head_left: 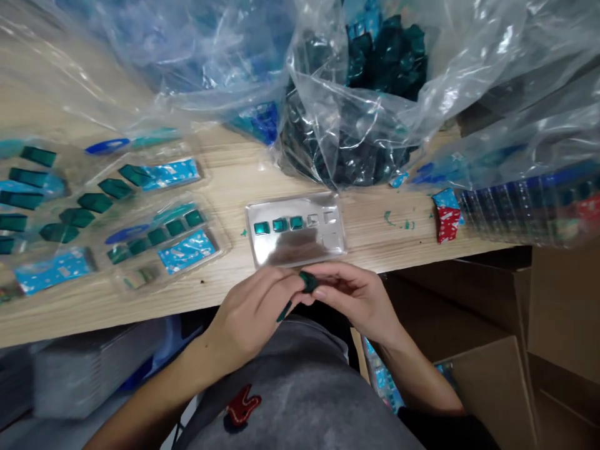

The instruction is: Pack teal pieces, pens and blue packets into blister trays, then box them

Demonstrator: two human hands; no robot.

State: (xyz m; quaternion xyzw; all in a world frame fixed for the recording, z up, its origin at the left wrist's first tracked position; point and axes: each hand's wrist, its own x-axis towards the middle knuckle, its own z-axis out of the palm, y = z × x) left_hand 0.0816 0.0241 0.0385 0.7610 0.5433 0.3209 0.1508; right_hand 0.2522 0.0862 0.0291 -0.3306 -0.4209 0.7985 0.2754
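My left hand point(250, 315) and my right hand point(356, 300) meet above the front edge of a light wooden table point(225, 175). Their fingertips pinch a small dark green plastic piece point(309, 281). A thin green strip point(284, 310) pokes out below my left fingers, and I cannot tell whether it is part of that piece. Just beyond my hands lies a silver metal plate point(295, 228) with square recesses. Three glossy green squares point(280, 225) sit in a row in its left recesses.
Clear plastic bags point(356, 119) of dark green and blue pieces crowd the back of the table. At left lie blister packs point(162, 247) with green pieces and blue cards. Open cardboard boxes point(487, 312) stand below the right edge, beside my grey-clothed lap.
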